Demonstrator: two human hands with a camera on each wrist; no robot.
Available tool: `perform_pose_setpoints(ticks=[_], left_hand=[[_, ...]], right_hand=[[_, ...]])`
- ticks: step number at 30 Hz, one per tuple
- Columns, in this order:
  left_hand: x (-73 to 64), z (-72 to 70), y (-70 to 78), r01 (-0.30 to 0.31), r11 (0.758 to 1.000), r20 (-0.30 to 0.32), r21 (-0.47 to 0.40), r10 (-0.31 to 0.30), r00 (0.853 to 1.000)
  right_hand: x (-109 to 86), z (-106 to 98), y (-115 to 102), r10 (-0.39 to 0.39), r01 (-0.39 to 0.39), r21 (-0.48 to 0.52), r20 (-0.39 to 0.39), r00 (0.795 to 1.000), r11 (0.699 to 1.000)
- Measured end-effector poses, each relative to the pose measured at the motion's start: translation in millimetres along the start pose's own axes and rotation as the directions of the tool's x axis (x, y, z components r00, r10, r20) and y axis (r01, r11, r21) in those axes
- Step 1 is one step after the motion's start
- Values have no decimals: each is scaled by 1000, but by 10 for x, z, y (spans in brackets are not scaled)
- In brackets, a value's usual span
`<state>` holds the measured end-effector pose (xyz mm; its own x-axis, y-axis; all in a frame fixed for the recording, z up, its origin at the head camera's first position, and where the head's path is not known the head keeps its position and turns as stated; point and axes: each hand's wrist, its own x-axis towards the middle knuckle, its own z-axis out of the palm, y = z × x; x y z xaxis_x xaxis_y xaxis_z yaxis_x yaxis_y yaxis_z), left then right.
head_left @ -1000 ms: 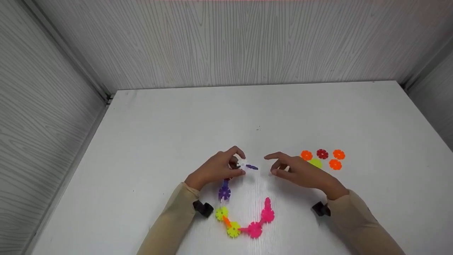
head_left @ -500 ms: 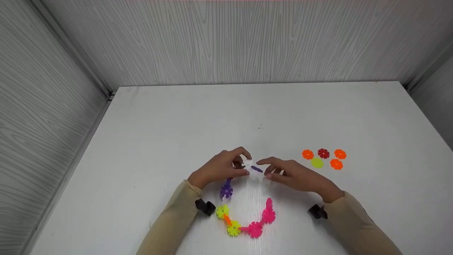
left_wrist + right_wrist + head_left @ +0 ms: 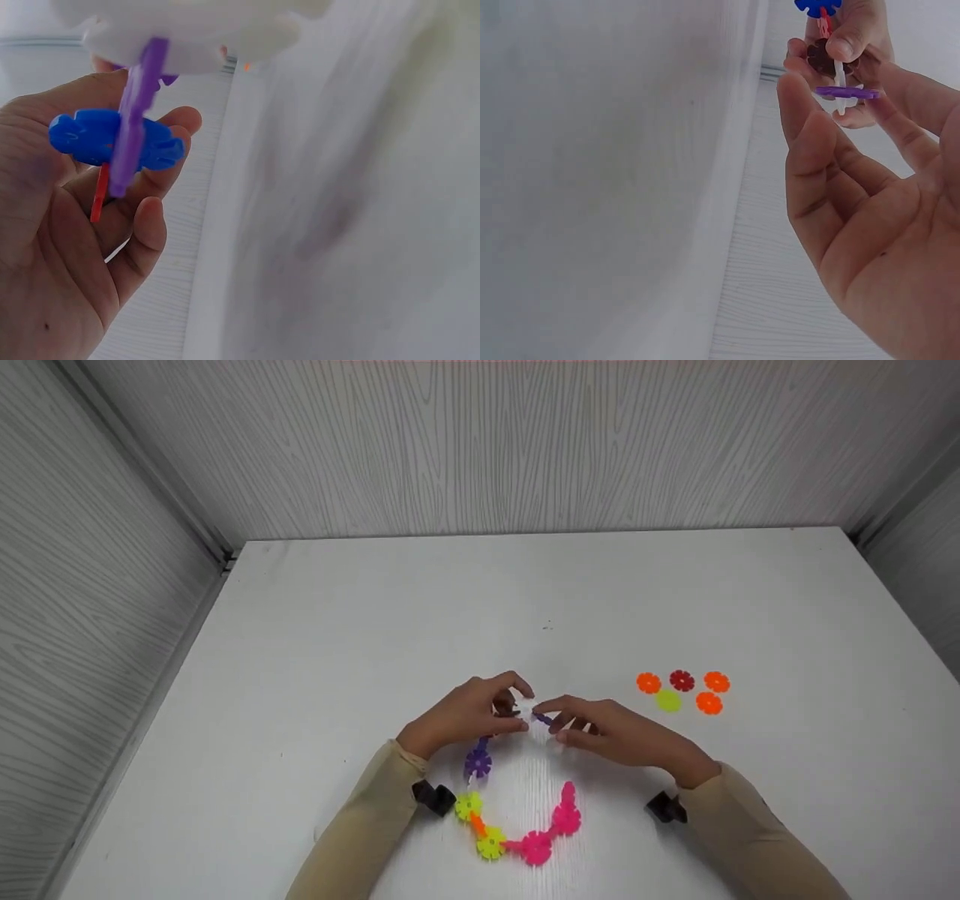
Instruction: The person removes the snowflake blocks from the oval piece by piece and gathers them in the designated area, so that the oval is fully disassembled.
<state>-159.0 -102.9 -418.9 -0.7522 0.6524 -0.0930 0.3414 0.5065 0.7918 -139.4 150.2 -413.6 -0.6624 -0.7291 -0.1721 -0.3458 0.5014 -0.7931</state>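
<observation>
My left hand (image 3: pixel 469 711) pinches a dark brown notched plastic disc (image 3: pixel 825 58) near the end of a chain of such discs. Beyond its fingertips, a white disc (image 3: pixel 523 709) and a purple disc (image 3: pixel 847 93) form that end. The right hand (image 3: pixel 619 731) has its fingertips right at the purple disc, fingers lightly bent and the thumb apart. A blue disc (image 3: pixel 97 137) and a red one (image 3: pixel 100 193) link on below the left hand. From there the chain curves over the table through purple (image 3: pixel 478 763), yellow (image 3: pixel 491 844), orange and pink discs (image 3: pixel 536 848).
Loose discs lie beyond the right hand: a dark red one (image 3: pixel 682 680), a yellow-green one (image 3: pixel 668 700) and several orange ones (image 3: pixel 709 703). The white tabletop (image 3: pixel 337 607) ends at wood-grain panels (image 3: pixel 480 450) at the back and sides. Black wrist cameras (image 3: pixel 433 797) sit at both cuffs.
My right hand has moved left, bringing its fingertips to the purple disc. The left hand has shifted slightly right with the chain end still in its grip.
</observation>
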Motion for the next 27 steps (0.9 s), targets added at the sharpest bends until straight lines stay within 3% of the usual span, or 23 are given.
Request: perform_pose_setpoints(ticks=[19,27], left_hand=[[22,37,-12,-45,999,4,8,45,999],[22,39,3,-31,1000,20,-3,31,999]], right_hand=[[-5,29,-27,-20,20,-1,1,1000,1000],[-2,20,-30,-28,28,17,-4,1000,999]])
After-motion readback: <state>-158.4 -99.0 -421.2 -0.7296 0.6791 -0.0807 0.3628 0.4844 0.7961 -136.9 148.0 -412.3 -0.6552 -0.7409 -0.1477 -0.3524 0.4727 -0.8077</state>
